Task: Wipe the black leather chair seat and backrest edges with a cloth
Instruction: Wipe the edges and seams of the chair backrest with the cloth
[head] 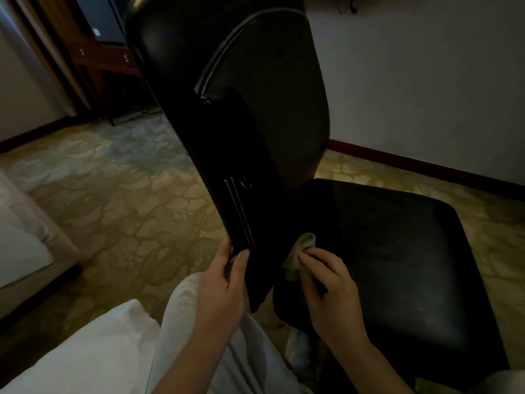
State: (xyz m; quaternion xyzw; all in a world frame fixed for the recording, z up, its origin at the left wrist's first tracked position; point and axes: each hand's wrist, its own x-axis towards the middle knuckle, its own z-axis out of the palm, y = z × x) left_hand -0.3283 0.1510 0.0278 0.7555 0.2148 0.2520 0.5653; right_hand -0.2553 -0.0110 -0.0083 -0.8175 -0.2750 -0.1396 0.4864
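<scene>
The black leather chair's tall backrest (255,109) rises through the middle of the view, seen from its side edge. Its square seat (397,251) lies to the right. My left hand (221,285) grips the backrest's lower edge, thumb on the near face and fingers wrapped behind. My right hand (329,288) holds a small yellowish cloth (301,251) bunched under its fingertips, pressed into the gap where the backrest meets the seat. Part of the cloth is hidden under my fingers.
Patterned beige carpet (127,194) covers the floor. A white bed corner (71,351) sits at lower left, another bed edge (25,245) at far left. A dark wooden cabinet (93,58) stands at the back left. A white wall with red skirting (426,163) runs behind the seat.
</scene>
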